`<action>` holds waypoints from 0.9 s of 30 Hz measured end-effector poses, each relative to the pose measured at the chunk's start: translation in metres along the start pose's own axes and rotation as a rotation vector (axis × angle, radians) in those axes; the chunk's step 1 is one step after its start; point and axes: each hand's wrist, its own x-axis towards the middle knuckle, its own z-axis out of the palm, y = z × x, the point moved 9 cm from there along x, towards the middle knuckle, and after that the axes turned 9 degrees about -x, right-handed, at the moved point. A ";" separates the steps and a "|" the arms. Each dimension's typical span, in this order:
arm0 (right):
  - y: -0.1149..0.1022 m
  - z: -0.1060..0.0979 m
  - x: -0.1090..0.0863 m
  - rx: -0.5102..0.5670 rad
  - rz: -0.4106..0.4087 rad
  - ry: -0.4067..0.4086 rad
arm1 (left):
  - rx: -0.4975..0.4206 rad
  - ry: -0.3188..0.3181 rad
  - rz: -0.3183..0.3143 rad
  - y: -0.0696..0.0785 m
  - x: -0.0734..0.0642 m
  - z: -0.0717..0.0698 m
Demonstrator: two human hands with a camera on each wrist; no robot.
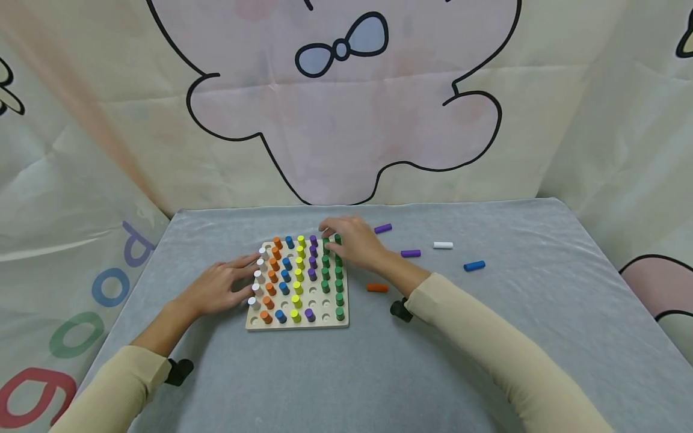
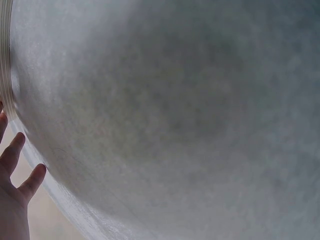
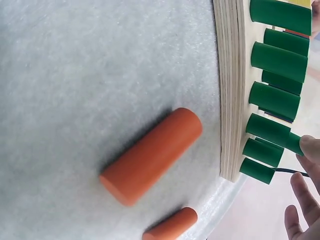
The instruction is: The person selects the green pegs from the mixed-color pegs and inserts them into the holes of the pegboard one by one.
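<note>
A square wooden pegboard lies on the table with upright pegs in columns of white, orange, blue, yellow, purple and green. At its far right corner my right hand pinches a green peg between thumb and fingers; the grip is partly hidden. Other green pegs stand close beside it. My left hand rests along the board's left edge, fingers stretched out near the white pegs. In the left wrist view, its spread fingers show by the board's layered edge.
Right of the board lie loose pegs: an orange peg, two purple pegs, a white peg and a blue peg. Several holes near the board's front hold no peg. Grey cloth covers the table.
</note>
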 end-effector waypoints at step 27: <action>0.000 0.016 0.005 0.007 0.026 -0.050 | -0.001 -0.002 0.005 -0.002 0.001 0.001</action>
